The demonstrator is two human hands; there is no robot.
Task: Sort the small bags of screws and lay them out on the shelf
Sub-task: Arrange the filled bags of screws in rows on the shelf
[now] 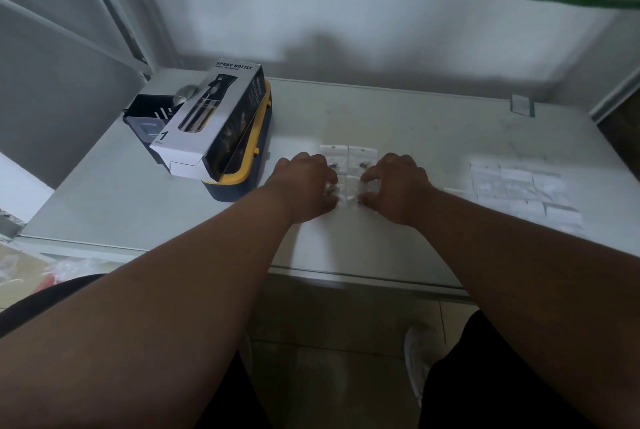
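White shelf [398,116] under dim light; both hands, left hand [304,186] and right hand [398,186], apparently pinching small bags [348,165].

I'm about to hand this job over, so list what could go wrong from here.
1. The bags in the middle lie edge to edge; either hand, left hand or right hand, sliding one could knock the others out of line.
2. The bags are pale on a pale shelf, so the pile on the right may get missorted.
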